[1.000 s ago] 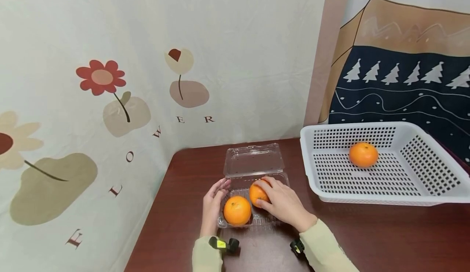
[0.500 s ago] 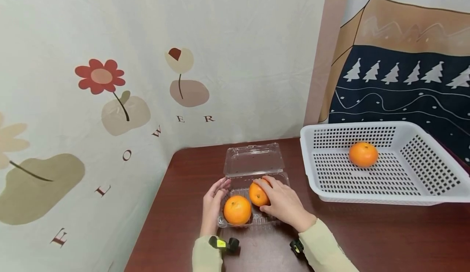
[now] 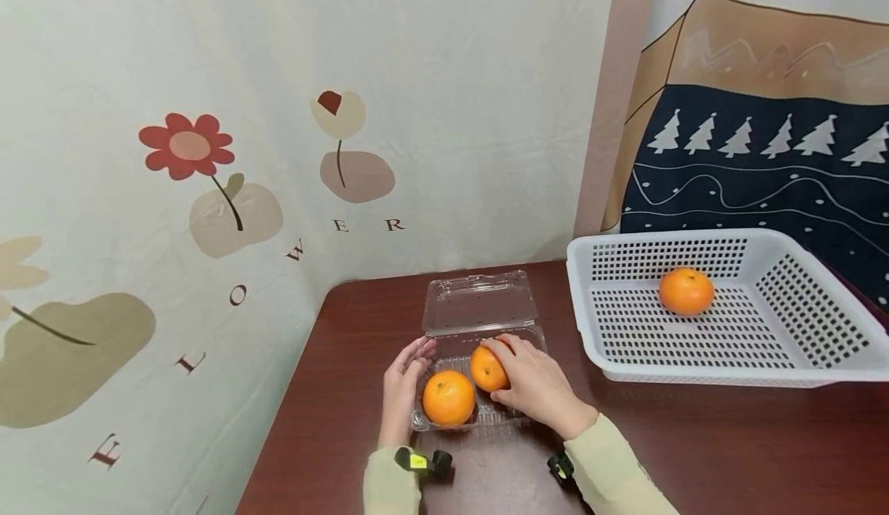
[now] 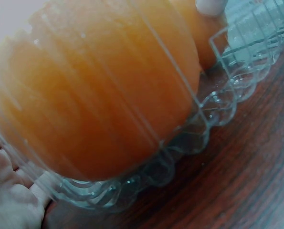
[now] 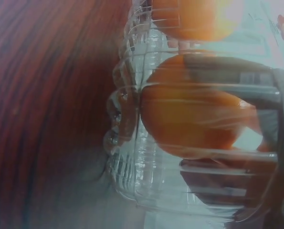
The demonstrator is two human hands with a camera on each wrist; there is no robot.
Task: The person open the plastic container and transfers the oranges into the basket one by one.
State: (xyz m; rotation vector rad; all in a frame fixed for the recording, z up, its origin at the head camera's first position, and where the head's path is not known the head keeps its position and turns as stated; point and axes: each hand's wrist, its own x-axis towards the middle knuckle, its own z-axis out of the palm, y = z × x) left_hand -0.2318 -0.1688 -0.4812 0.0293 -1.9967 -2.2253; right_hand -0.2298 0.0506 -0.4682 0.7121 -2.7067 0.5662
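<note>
Hand and fruit position: two oranges in the clear box

Nearest you are your pale sleeves (image 3: 392, 484) and the black wrist units (image 3: 441, 464). Your left hand (image 3: 401, 393) stands along the left side of the clear box (image 3: 501, 418), fingers extended and slightly bent, with nothing in its grasp. Your right hand (image 3: 540, 387) reaches in from the right, its fingers curved over the right orange (image 3: 488, 371); the thumb is at the near side of the fruit, and whether it presses the peel cannot be told.

The left orange (image 3: 448, 399) sits in the near left part of the box, close beside the right orange, which lies slightly farther from you. The lid (image 3: 479, 303) is folded back flat beyond the box, on the brown table (image 3: 350, 360). Farther right, a white basket (image 3: 701, 374) holds a third orange (image 3: 686, 293). Behind everything hangs a flower-print cloth (image 3: 479, 129).
</note>
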